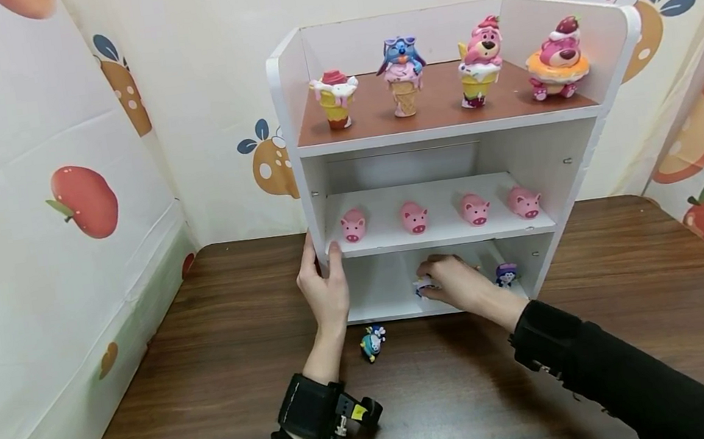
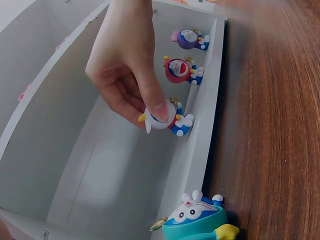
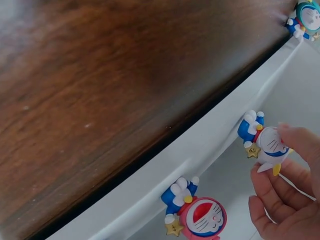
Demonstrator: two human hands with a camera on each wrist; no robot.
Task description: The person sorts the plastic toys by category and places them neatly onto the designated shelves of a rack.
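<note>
My right hand (image 1: 457, 281) pinches a white-hooded cat figurine (image 3: 270, 145) by its head, between thumb and fingers, at the front of the shelf's bottom level. Beside it on that level sit a red-hooded figurine (image 3: 202, 215) and a purple-hooded one (image 2: 187, 39), farther to the right. With its thumb at the front edge, my left hand (image 1: 324, 290) holds the left side panel of the white shelf unit (image 1: 414, 135). A teal-hooded figurine (image 1: 373, 343) lies on the table just in front of the unit, near my left wrist.
Several pink pig figures (image 1: 414, 217) line the middle shelf. On the brown top level stand ice-cream figurines (image 1: 402, 78) and a pink bear in an orange ring (image 1: 558, 62). The wooden table (image 1: 214, 386) meets fruit-patterned walls (image 1: 19, 174) at the left and back.
</note>
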